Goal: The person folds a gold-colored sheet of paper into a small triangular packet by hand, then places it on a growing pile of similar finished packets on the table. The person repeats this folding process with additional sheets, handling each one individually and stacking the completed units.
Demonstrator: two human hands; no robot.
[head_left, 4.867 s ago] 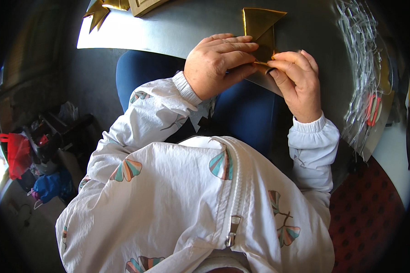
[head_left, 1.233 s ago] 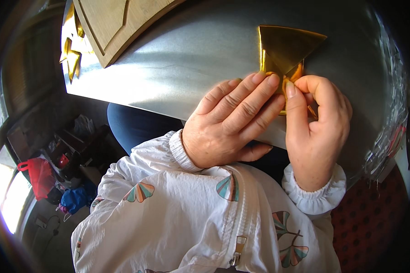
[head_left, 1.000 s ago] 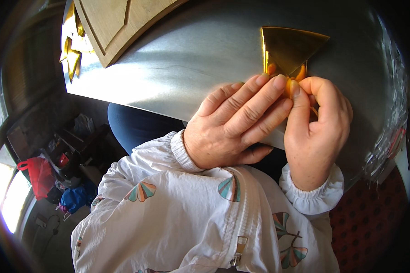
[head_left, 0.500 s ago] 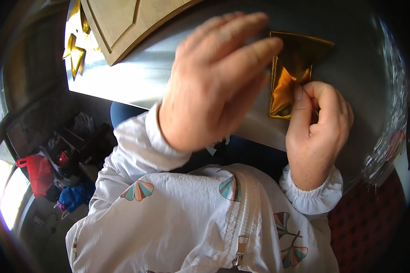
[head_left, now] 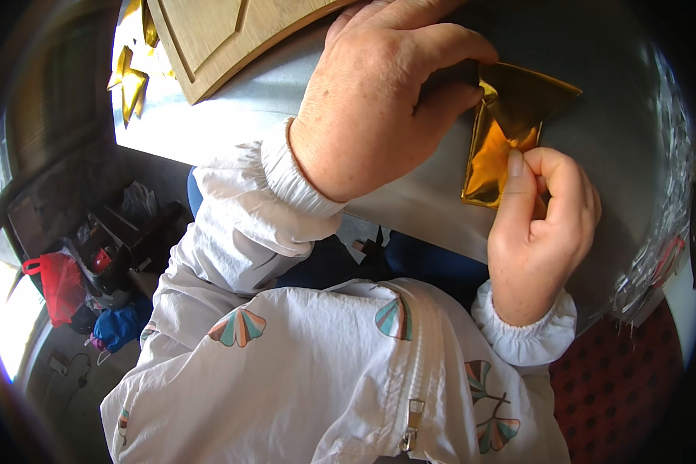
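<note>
A partly folded sheet of gold foil paper (head_left: 493,158) lies on the metal tabletop, its far part spread into a dark pointed flap. My right hand (head_left: 547,224) pinches the paper's near right side between thumb and forefinger. At the paper's upper left edge, my left hand (head_left: 383,100) grips a corner between thumb and forefinger, its other fingers stretched away over the table. Just beyond the left hand is a wooden board (head_left: 232,39) with a carved groove.
Folded gold paper pieces (head_left: 131,83) lie at the table's far left. Clear strips of plastic (head_left: 665,209) hang by the right edge. A red bag (head_left: 58,286) and a blue bag (head_left: 116,329) rest low on the left. Patterned red flooring (head_left: 615,379) shows at lower right.
My left hand has come down from above the table and taken the paper's upper left corner. My right hand keeps its pinch, and the paper has shifted slightly right.
</note>
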